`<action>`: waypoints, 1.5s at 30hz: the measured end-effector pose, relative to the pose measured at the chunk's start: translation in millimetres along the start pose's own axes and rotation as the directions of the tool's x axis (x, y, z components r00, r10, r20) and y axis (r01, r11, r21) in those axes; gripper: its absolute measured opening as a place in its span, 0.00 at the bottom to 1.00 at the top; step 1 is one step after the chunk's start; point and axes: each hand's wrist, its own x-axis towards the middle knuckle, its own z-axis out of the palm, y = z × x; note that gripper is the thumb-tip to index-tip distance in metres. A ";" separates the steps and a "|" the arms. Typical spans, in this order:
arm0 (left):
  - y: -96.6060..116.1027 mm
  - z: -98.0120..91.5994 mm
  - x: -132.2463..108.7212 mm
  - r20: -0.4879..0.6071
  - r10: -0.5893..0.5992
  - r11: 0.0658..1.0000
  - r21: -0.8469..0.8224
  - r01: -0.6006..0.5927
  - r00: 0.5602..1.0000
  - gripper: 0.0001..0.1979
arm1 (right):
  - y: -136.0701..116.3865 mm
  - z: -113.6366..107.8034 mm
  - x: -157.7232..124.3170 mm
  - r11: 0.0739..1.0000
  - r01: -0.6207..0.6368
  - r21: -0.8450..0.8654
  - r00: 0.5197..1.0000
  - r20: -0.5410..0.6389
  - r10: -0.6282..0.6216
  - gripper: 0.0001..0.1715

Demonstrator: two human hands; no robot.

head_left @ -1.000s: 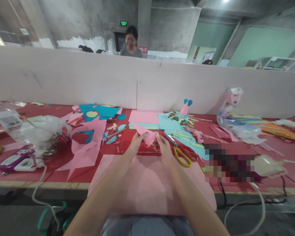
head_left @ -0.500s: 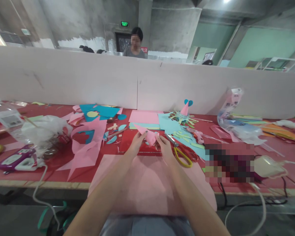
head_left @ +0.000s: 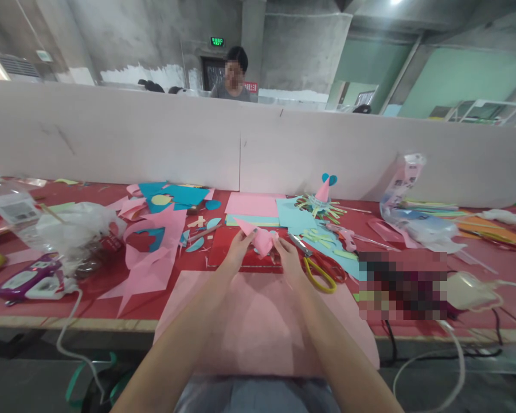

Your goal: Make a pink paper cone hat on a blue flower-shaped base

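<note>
Both my hands hold a small piece of pink paper [head_left: 264, 243], curled and tapering to a point at its upper left. My left hand [head_left: 241, 248] pinches its left side, and my right hand [head_left: 285, 253] grips its right edge. Beneath the paper lies a red sheet or mat [head_left: 223, 246]. Yellow-handled scissors [head_left: 319, 276] rest just right of my right hand. A finished-looking pink paper cone [head_left: 322, 192] with blue round pieces on top and a fringed base stands behind, to the right.
Cut pink paper [head_left: 155, 267] and blue paper [head_left: 184, 196] lie to the left, near a plastic bag [head_left: 75, 226] and a purple power strip [head_left: 30, 281]. Light blue sheets [head_left: 296, 213] sit ahead. A white partition [head_left: 155, 137] borders the table; a person [head_left: 233, 89] is beyond it.
The pink paper has turned slightly between my fingers, its curled face showing a little more smoothly. My hands stay in nearly the same place. The person beyond the partition has shifted slightly left.
</note>
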 end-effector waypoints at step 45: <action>3.4 -0.8 0.3 -0.110 0.018 0.999 -0.027 -0.022 0.994 0.20 | -0.4 -1.2 0.8 0.991 0.087 -0.100 0.995 -0.034 -0.091 0.24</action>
